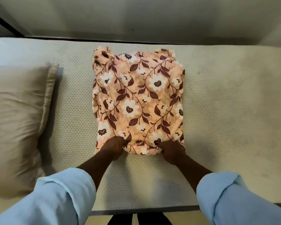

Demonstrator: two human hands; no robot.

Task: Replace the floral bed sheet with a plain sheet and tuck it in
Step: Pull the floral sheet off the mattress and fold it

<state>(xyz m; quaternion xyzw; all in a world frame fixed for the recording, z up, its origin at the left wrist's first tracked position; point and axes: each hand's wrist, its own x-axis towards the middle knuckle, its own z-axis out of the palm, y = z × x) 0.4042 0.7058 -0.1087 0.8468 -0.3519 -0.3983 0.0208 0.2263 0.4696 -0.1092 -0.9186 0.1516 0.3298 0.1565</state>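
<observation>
Peach cotton printed with white flowers and maroon leaves, the floral sheet (138, 101) lies folded into a thick rectangle at the centre of the bare mattress (225, 95), with a pillow (16, 111) at 9 o'clock. At the bundle's 6 o'clock edge, the left hand (114, 146) and right hand (170, 149) sit a little apart, each with fingers curled into a bunched pinch of cloth. The step in hand looks like a last fold or lifting the bundle away. To do it well, the person should catch every layer of the near edge, not only the top one. Both hands should rise evenly, carrying the edge toward 12 o'clock so the corners meet and nothing spills open. No plain sheet is in view.
</observation>
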